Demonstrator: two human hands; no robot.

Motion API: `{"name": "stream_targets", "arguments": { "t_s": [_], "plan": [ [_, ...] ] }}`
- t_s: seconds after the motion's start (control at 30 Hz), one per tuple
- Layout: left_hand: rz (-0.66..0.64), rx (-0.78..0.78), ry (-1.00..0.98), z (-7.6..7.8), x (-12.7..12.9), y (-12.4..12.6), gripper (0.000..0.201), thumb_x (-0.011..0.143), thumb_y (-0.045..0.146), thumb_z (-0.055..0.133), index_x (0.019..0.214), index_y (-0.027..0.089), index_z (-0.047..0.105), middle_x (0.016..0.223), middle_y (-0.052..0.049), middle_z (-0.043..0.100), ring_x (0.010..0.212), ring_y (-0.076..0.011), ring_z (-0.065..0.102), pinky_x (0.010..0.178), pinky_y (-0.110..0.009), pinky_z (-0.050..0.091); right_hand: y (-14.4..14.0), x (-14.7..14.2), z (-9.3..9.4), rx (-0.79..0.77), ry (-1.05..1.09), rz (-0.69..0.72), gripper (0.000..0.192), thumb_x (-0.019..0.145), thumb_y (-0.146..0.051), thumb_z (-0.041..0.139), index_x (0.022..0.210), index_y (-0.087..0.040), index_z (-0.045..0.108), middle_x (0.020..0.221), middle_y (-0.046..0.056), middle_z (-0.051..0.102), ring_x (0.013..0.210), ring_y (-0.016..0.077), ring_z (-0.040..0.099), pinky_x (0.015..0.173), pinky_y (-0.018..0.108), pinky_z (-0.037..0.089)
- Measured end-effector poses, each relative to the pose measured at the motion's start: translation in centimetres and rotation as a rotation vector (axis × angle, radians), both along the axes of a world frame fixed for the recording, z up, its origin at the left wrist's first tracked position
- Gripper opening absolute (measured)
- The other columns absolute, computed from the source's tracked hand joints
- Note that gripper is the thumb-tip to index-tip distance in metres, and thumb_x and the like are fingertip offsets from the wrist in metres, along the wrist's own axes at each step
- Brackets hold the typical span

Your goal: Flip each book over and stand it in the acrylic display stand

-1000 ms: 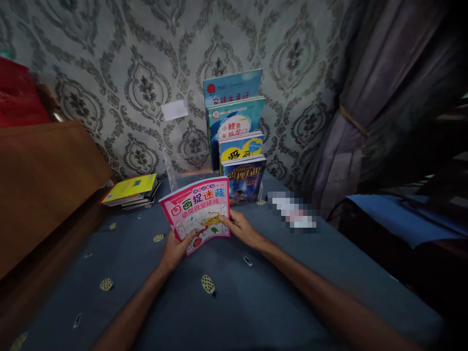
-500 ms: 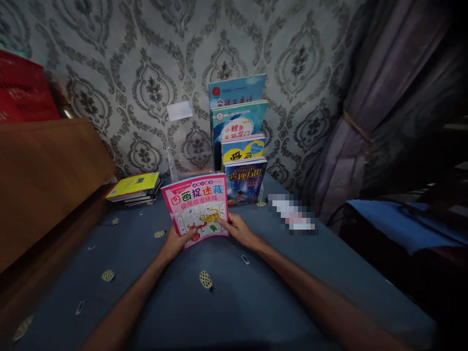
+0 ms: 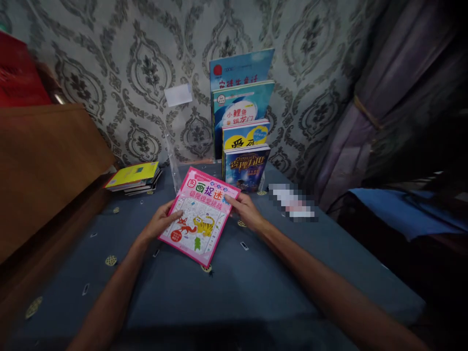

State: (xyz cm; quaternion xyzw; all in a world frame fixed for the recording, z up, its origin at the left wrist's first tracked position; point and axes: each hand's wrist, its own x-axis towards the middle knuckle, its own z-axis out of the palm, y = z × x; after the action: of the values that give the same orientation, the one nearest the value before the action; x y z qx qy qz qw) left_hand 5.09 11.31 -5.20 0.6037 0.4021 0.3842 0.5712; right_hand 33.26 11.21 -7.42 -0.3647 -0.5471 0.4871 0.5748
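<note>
Between my two hands is a pink picture book [image 3: 199,214], its cover with a tiger and a fox facing me, tilted clockwise above the table. My left hand [image 3: 163,220] grips its left edge, thumb on the cover. My right hand [image 3: 245,208] pinches the upper right corner, the thumb covering part of the title. Behind the book stands a clear acrylic rack [image 3: 173,161] with a white label at its back. To the right, several books stand upright in steps; a dark blue book [image 3: 244,170] is at the front, a tall blue book [image 3: 241,66] at the back.
A stack of thin books with a yellow cover [image 3: 133,175] lies at the back left. On the left stands a wooden cabinet [image 3: 47,170] with a red box [image 3: 20,73] on it. A blurred item [image 3: 292,201] lies right of the rack. A tied curtain [image 3: 351,141] hangs at right.
The pink book has turned clockwise and leaned flatter. My right hand has moved from its lower right side to the upper right corner; my left hand has shifted up and left.
</note>
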Motion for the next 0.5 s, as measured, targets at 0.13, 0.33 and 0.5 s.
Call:
{"name": "stream_targets", "arguments": {
  "t_s": [0.13, 0.33, 0.5],
  "plan": [
    [0.052, 0.405, 0.194, 2.5, -0.5, -0.5, 0.044, 0.08, 0.054, 0.075, 0.101, 0.016, 0.073, 0.097, -0.007, 0.076, 0.084, -0.0237, 0.073, 0.071, -0.032, 0.061, -2.0, 1.4, 3.0, 0.357, -0.289, -0.111, 0.048, 0.091, -0.06, 0.059, 0.066, -0.02, 0.068, 0.07, 0.002, 0.069, 0.069, 0.017, 0.064, 0.069, 0.032, 0.056],
    [-0.052, 0.871, 0.512, -0.9, -2.9, 0.3, 0.034, 0.1, 0.039, 0.049, 0.122, 0.028, 0.071, 0.132, -0.01, 0.068, 0.135, -0.028, 0.053, 0.116, -0.054, 0.035, -5.7, 2.6, 0.1, 0.78, -0.748, 0.089, 0.041, 0.101, -0.023, 0.045, 0.138, -0.027, 0.061, 0.141, 0.01, 0.061, 0.137, 0.0254, 0.051, 0.111, 0.05, 0.045],
    [-0.264, 0.752, 0.883, -5.3, -3.4, -0.6, 0.048, 0.1, 0.018, 0.038, 0.141, 0.032, 0.056, 0.153, -0.005, 0.05, 0.147, -0.024, 0.039, 0.12, -0.055, 0.027, -8.0, 3.6, -4.4, 0.627, -1.072, 0.338, 0.052, 0.094, -0.017, 0.052, 0.145, -0.028, 0.054, 0.153, 0.011, 0.051, 0.144, 0.0249, 0.042, 0.115, 0.048, 0.042]
  ]
}}
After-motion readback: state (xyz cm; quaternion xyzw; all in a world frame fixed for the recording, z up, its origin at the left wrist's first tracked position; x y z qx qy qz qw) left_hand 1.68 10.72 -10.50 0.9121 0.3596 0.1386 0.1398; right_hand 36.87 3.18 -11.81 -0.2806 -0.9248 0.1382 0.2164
